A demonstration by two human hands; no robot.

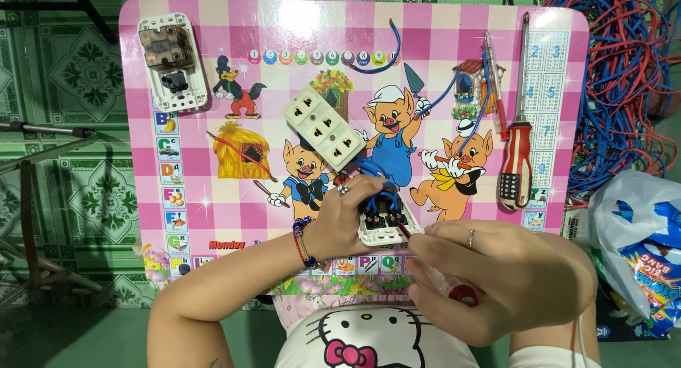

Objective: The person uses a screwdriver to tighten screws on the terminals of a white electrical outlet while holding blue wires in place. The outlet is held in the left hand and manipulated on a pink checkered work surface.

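— What did the work rest on?

— A small desk with rounded corners, its top a pink-and-white check printed with cartoon pigs, a straw hut and a column of alphabet tiles down the left edge. It stood on a floor of green patterned tiles.

— And what were the hands doing?

— The left hand, with a ring and a beaded bracelet at the wrist, lay over a white plastic switch body near the front edge of the desk, fingers closed on it; blue wires ran out of its top. The right hand had its grip closed around a slim screwdriver with a clear handle and red end, the tip touching the switch body.

— What else lay on the desk?

— A white triple socket strip, tilted, just above the left hand. At the far left corner, a white wall plate with a brownish switch module. On the right, a large screwdriver with a red-and-black handle lay lengthwise, and beside it a thin red test pen.

— And around the desk?

— A heap of red and blue cable to the right, a white and blue plastic bag below it, and dark metal legs on the left.
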